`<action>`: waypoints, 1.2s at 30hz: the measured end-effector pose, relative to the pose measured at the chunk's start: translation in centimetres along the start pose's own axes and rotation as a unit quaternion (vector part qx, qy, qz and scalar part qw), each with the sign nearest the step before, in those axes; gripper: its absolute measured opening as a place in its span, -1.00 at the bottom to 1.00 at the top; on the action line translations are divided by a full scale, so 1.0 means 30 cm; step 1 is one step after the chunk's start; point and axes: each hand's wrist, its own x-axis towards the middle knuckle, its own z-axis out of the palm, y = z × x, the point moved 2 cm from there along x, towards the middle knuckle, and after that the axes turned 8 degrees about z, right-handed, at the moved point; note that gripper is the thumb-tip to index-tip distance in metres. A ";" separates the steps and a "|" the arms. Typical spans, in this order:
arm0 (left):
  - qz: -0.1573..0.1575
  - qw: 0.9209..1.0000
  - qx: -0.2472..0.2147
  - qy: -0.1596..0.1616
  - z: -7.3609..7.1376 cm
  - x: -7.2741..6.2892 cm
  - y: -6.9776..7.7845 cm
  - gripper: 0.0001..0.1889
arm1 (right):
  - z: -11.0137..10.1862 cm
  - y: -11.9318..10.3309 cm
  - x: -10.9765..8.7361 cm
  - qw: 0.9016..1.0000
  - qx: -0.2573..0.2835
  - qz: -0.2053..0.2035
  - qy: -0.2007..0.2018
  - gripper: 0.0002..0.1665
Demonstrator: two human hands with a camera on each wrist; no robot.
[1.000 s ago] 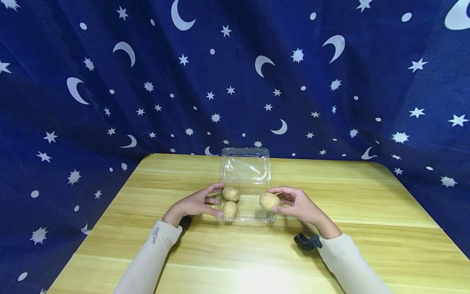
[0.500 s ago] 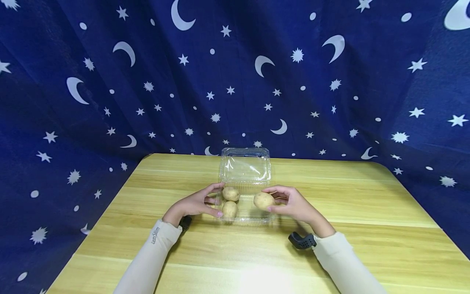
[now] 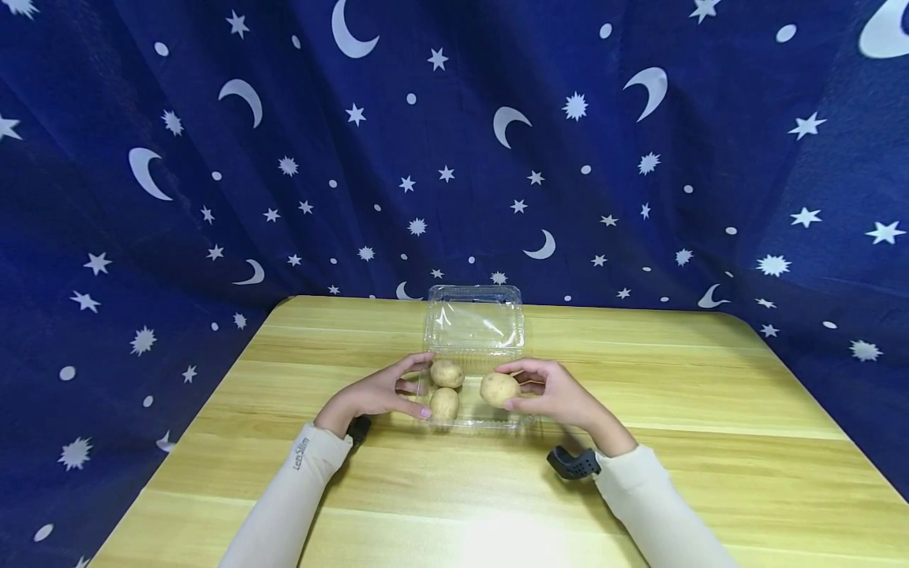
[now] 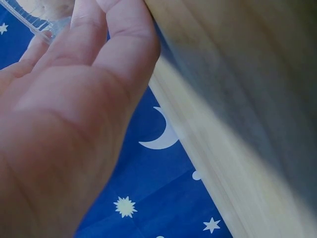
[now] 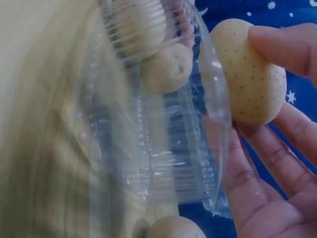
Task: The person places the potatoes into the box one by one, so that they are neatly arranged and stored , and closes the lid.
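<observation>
A clear plastic clamshell container [image 3: 470, 414] stands on the table with its lid [image 3: 476, 317] raised at the back. Two potatoes, one [image 3: 447, 374] behind the other [image 3: 444, 405], lie in its left part. My left hand [image 3: 383, 390] grips the container's left end, thumb at the front and index finger at the back; in the left wrist view the hand [image 4: 74, 114] hides most of it. With thumb and fingers, my right hand [image 3: 557, 393] holds a third potato [image 3: 500, 390] over the container's right part. This potato [image 5: 247, 74] shows speckled skin in the right wrist view.
In the right wrist view, another potato [image 5: 174, 229] shows at the bottom edge, outside the container. The wooden table [image 3: 398, 489] ends at a dark blue curtain [image 3: 454, 142] with moons and stars. A black band [image 3: 571, 463] is on the right wrist.
My right hand has moved left with its potato, from the container's right edge inward, toward the two potatoes. The left hand and the container have stayed in place.
</observation>
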 end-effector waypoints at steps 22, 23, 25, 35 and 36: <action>0.001 1.000 -0.009 0.000 -0.004 0.002 -0.007 0.11 | 0.046 -0.016 0.034 0.999 -0.045 -0.010 -0.009 -0.41; 0.001 1.000 -0.009 0.000 -0.004 0.002 -0.007 0.11 | 0.047 -0.019 0.034 0.999 -0.049 -0.012 -0.008 -0.41; 0.000 1.000 -0.008 0.000 -0.003 0.002 -0.006 0.12 | 0.050 -0.022 0.037 0.998 -0.057 -0.013 -0.008 -0.41; -0.001 1.000 -0.004 0.000 -0.001 0.002 -0.001 0.12 | 0.061 -0.032 0.040 0.996 -0.092 -0.004 0.004 -0.42; -0.001 1.000 -0.003 0.000 -0.001 0.002 -0.002 0.12 | 0.062 -0.031 0.041 0.996 -0.094 -0.004 0.004 -0.42</action>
